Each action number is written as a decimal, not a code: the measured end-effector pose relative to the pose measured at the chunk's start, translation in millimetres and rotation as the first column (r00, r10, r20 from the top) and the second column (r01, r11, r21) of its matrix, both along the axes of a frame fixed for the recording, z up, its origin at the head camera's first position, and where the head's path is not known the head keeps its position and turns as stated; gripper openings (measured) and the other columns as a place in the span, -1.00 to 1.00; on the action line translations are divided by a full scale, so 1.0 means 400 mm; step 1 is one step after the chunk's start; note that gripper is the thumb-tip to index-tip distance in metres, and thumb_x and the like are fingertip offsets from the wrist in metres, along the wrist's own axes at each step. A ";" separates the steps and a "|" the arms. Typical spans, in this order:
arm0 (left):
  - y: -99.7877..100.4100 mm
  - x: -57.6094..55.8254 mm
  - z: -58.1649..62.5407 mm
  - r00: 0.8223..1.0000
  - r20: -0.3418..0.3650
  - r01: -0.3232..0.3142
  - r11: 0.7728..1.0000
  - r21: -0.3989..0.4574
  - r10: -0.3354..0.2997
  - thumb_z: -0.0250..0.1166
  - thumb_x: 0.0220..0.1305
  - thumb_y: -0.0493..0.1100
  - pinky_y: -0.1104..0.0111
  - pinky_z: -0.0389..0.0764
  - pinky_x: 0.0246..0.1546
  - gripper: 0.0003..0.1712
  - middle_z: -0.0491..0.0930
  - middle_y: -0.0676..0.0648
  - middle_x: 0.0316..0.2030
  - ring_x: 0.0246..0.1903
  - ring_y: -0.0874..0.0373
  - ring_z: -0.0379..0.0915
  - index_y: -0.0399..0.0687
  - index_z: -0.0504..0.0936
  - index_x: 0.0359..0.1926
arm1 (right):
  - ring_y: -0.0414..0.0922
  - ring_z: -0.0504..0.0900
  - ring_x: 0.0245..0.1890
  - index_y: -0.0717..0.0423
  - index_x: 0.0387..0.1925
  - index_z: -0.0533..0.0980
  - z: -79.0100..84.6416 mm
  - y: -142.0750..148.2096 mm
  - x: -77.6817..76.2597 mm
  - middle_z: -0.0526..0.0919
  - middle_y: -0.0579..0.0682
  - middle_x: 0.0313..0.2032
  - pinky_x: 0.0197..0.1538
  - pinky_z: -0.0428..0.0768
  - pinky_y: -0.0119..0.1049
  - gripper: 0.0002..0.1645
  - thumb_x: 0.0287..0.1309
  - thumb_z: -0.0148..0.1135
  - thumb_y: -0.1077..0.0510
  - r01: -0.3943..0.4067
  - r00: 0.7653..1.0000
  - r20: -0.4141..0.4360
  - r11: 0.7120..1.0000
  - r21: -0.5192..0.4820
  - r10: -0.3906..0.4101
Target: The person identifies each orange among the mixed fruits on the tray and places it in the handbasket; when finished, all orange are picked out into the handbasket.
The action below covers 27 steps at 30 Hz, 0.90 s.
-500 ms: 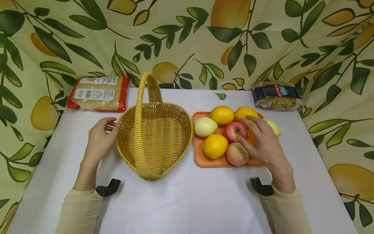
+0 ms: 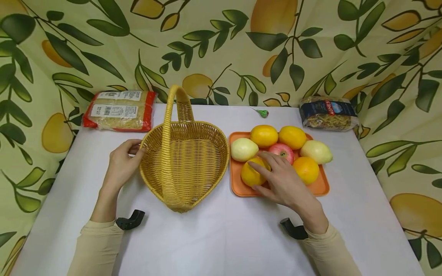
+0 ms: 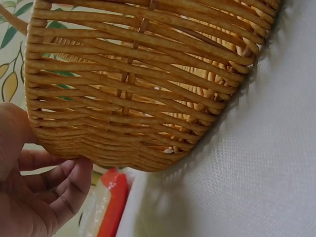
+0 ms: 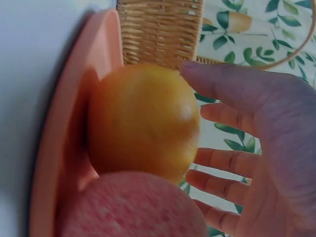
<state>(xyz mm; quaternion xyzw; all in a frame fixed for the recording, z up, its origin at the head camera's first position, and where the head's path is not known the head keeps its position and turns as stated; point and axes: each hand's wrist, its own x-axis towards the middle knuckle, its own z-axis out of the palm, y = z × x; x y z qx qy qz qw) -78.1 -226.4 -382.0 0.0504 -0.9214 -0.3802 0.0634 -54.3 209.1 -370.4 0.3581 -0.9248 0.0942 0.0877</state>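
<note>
At the left rim of a heart-shaped wicker basket [image 2: 193, 161], my left hand [image 2: 122, 163] pinches the edge between thumb and fingers; its curled fingertips show against the outer weave in the left wrist view. My right hand [image 2: 284, 180] hovers over the front of an orange tray [image 2: 324, 186], fingers spread around a yellow-orange fruit [image 4: 143, 123] like an orange. A pink speckled peach [image 4: 133, 210] sits just beside that fruit in the right wrist view; in the head view the hand hides it. Behind the hand lies a red apple [image 2: 281, 151], partly covered.
Also on the tray are two yellow lemons [image 2: 264, 136], two pale green-yellow fruits [image 2: 316, 152] and another orange [image 2: 306, 170]. A red-edged bag [image 2: 119, 111] stands back left, a pasta packet [image 2: 329, 113] back right. A small green item [image 2: 263, 113] lies behind the tray.
My right hand has moved left and toward the front, from over the apple to the yellow-orange fruit. The left hand stays at the basket rim, its fingertips now closer on it.
</note>
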 end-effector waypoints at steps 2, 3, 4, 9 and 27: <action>-0.001 -0.002 0.001 1.000 0.004 0.006 1.000 0.012 -0.006 0.15 0.35 -0.13 0.64 0.37 -0.37 -0.60 0.63 -0.27 -0.19 -0.20 0.04 0.47 -0.29 0.57 0.09 | 0.16 0.38 0.28 -0.05 0.21 0.49 -0.006 -0.006 0.002 0.42 0.21 0.26 0.29 0.36 0.17 -0.22 -0.07 0.50 -0.15 -0.004 1.000 0.006 1.000 0.021 0.004; -0.001 -0.003 0.002 1.000 0.007 0.009 1.000 0.016 -0.009 0.15 0.35 -0.12 0.64 0.37 -0.37 -0.60 0.62 -0.27 -0.19 -0.19 0.04 0.47 -0.29 0.57 0.10 | 0.16 0.38 0.28 -0.06 0.21 0.50 -0.009 -0.009 0.004 0.42 0.21 0.26 0.30 0.35 0.16 -0.22 -0.09 0.51 -0.15 -0.005 1.000 0.004 1.000 0.031 0.005; -0.001 -0.004 0.002 1.000 0.008 0.011 1.000 0.020 -0.011 0.15 0.35 -0.12 0.63 0.37 -0.37 -0.60 0.62 -0.26 -0.19 -0.19 0.04 0.46 -0.28 0.57 0.10 | 0.16 0.37 0.28 -0.07 0.21 0.49 -0.012 -0.010 0.003 0.42 0.21 0.25 0.31 0.34 0.16 -0.21 -0.10 0.53 -0.13 -0.005 1.000 0.004 0.999 0.038 0.004; -0.002 -0.006 0.000 1.000 0.005 0.021 1.000 0.018 -0.021 0.14 0.35 -0.13 0.58 0.37 -0.35 -0.60 0.62 -0.25 -0.20 -0.21 0.05 0.46 -0.28 0.57 0.09 | 0.15 0.39 0.26 -0.10 0.21 0.47 -0.030 -0.020 0.000 0.43 0.19 0.23 0.32 0.36 0.09 -0.16 -0.18 0.60 -0.04 0.002 1.000 -0.003 0.998 0.070 -0.001; -0.011 0.000 0.001 0.999 0.017 0.038 0.999 0.000 -0.038 0.13 0.37 -0.11 0.59 0.38 -0.32 -0.57 0.61 -0.28 -0.16 -0.17 0.00 0.47 -0.32 0.54 0.13 | 0.14 0.49 0.11 -0.02 0.17 0.49 0.044 -0.016 -0.013 0.51 0.22 0.12 0.17 0.49 0.07 -0.21 -0.17 0.52 -0.10 -0.114 0.992 -0.061 0.993 -0.013 0.113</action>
